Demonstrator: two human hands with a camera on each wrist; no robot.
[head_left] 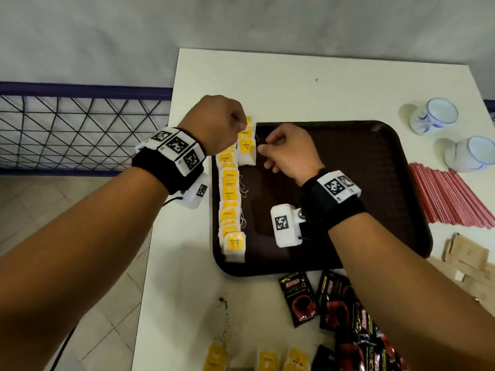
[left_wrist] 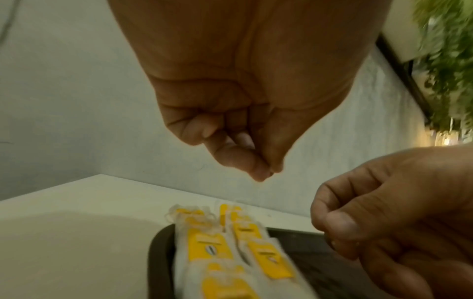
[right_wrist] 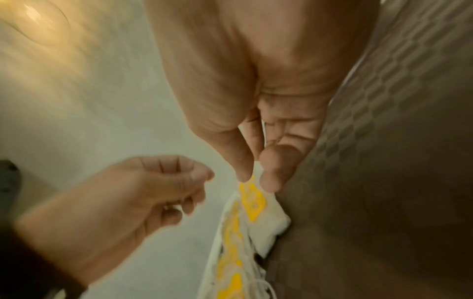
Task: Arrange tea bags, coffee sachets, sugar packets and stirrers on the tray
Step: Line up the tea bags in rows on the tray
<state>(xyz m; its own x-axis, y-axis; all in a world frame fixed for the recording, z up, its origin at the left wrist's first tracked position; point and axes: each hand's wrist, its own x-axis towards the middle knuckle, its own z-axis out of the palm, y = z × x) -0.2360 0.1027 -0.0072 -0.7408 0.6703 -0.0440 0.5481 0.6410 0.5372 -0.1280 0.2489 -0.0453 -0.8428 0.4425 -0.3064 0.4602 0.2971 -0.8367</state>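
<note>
A dark brown tray (head_left: 348, 183) lies on the white table. Yellow-tagged tea bags (head_left: 229, 194) run in a row along its left edge. A short second row begins at the far left corner. My right hand (right_wrist: 256, 180) pinches the top of the nearest tea bag (head_left: 246, 151) of that second row between thumb and forefinger. The bag's yellow tag (right_wrist: 252, 200) shows just below the fingertips. My left hand (head_left: 241, 123) hovers over the far end of the rows. In the left wrist view its curled fingers (left_wrist: 256, 170) meet the thumb with nothing visible between them.
Black and red coffee sachets (head_left: 300, 298) lie near the tray's front edge, loose tea bags (head_left: 267, 361) nearer still. Red stirrers (head_left: 450, 196) and brown sugar packets (head_left: 468, 255) lie right of the tray, two cups (head_left: 434, 115) behind them. A blue wire fence (head_left: 80, 129) stands left.
</note>
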